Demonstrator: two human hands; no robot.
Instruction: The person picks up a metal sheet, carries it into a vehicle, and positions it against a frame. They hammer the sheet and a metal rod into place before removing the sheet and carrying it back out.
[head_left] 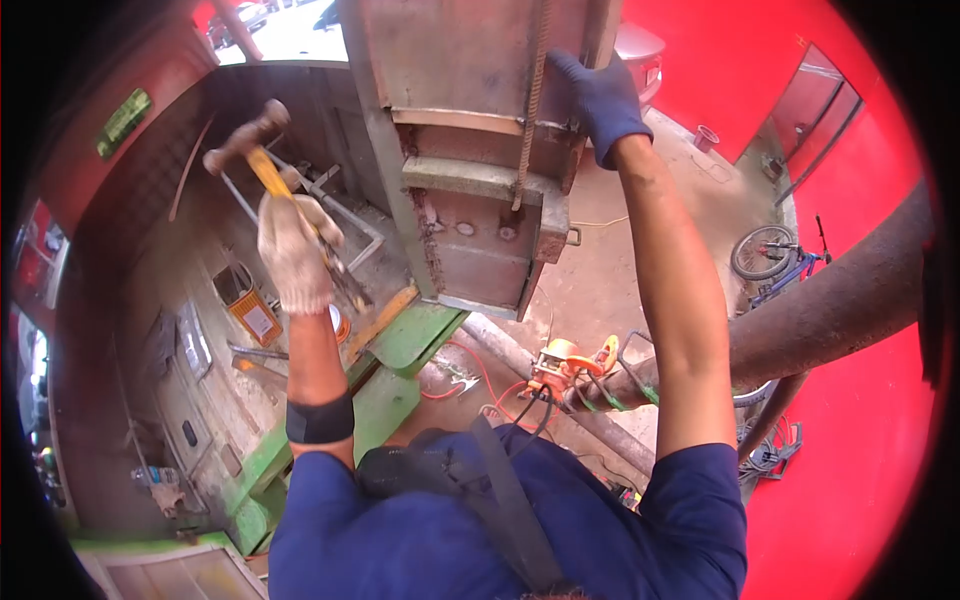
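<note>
The left hand (293,252), in a pale knit glove, has its fingers closed tight around the yellow handle of a hammer (262,158), whose dark head is raised up and to the left, above the hand and clear of the metalwork. The right hand (603,100), in a dark blue glove, reaches up with its fingers wrapped over the upper right edge of a rusty steel column (480,150), just beside a ribbed steel bar (532,110) that runs down the column's face. Below lie a green metal table (425,335), an orange power tool (565,360) on the concrete floor, and a bicycle (775,255) well apart on the right
</note>
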